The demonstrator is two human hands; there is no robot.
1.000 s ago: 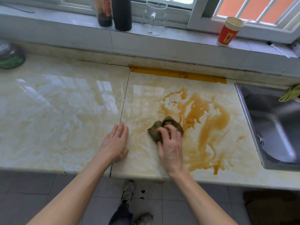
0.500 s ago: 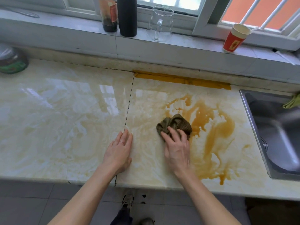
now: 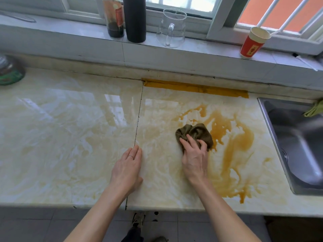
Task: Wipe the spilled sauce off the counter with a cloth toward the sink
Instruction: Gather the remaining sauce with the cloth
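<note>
A brown sauce spill [image 3: 234,142] spreads over the right part of the marble counter [image 3: 70,137], reaching the front edge. A crumpled olive-brown cloth [image 3: 194,132] lies at the spill's left edge. My right hand [image 3: 194,158] presses on the cloth with fingers curled over its near side. My left hand [image 3: 128,167] rests flat on the counter beside the tile seam, holding nothing. The steel sink [image 3: 297,142] is sunk into the counter at the far right.
On the window ledge stand a sauce bottle [image 3: 114,18], a black flask [image 3: 134,18], a glass jug [image 3: 172,27] and a red paper cup [image 3: 253,43]. A green-labelled jar [image 3: 9,70] sits far left. A yellow-green rag [image 3: 314,109] hangs on the sink rim.
My right hand has pushed the cloth to the right into the spill, and the wiped strip behind it looks paler. My left hand stays flat in the same spot.
</note>
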